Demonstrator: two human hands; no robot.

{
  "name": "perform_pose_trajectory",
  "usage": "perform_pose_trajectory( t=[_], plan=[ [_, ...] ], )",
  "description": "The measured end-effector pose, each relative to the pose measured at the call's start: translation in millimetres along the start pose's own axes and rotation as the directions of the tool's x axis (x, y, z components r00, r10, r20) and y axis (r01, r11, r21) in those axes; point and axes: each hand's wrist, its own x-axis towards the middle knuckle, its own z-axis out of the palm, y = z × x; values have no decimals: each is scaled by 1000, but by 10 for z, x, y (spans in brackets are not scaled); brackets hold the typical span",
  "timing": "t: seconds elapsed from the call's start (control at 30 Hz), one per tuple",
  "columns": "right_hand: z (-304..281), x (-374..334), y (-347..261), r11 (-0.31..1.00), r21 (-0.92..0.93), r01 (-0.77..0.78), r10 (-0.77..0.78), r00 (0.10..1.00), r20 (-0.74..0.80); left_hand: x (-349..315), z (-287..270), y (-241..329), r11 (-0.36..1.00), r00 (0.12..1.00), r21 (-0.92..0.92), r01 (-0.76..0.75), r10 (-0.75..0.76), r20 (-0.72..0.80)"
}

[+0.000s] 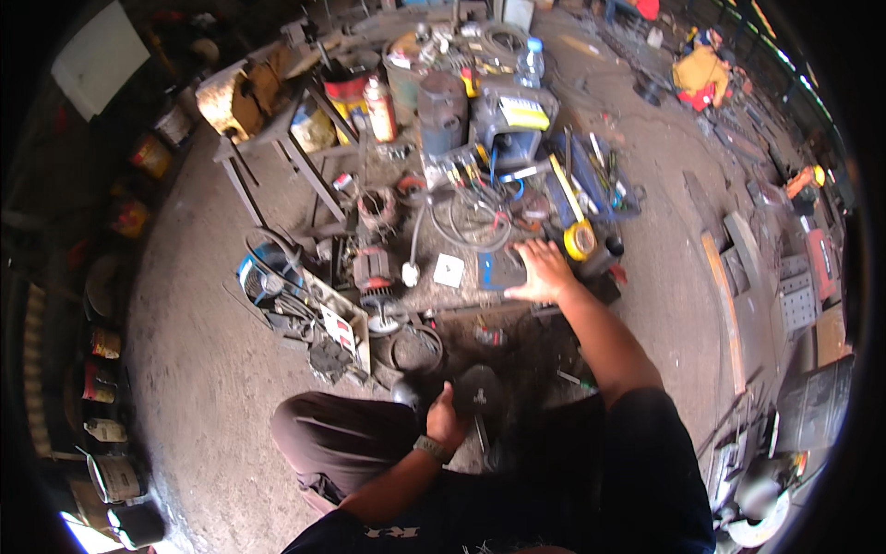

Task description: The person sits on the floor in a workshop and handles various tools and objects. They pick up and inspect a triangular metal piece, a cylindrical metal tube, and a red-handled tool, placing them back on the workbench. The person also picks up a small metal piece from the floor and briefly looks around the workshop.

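Observation:
My right hand (543, 272) reaches out over the work surface, its fingers spread and nothing gripped in them. It lies at the edge of a flat dark piece with a blue strip (498, 271); I cannot tell whether it touches it. Left of that piece is a white square card (448, 270). My left hand (445, 422) is low, in front of my bent knee, thumb pointing up and the other fingers hidden. Right beside it is a dark round disc (480, 391). A motor rotor (376, 277) and a wound stator coil (377, 210) sit farther left.
Looped cables (466, 226), a yellow tape measure (580, 240) and a blue tool tray (604, 185) crowd the far side. Behind stand a spray can (379, 109) and a water bottle (531, 63). A blue fan-like part (268, 272) is at left. Another person (701, 74) crouches far right.

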Motion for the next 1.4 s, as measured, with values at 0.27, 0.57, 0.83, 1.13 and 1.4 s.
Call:
perform_pose_trajectory(
  t=[0.27, 0.57, 0.83, 1.13, 1.4],
  plan=[
    [31, -18, 31, 1000, 8, -11, 11, 999, 35, -129, 119, 40, 999, 997, 33, 17, -15, -77],
    [0, -10, -33, 999, 15, -34, 33, 998, 62, -129, 148, 26, 999, 987, 45, 14, -7, -159],
    [115, 2, 14, 1000, -8, 15, -15, 1000, -1, -22, -18, -37, 1000, 1000, 10, -3, 4, -21],
    [-67, -39, -34, 1000, 5, -22, 22, 999, 23, 24, -76, -29, 999, 997, 44, -1, 5, -81],
    [-28, -103, -100, 999, 22, -24, 23, 999, 41, -138, -38, -26, 998, 994, 53, 20, -14, -111]
  ],
)
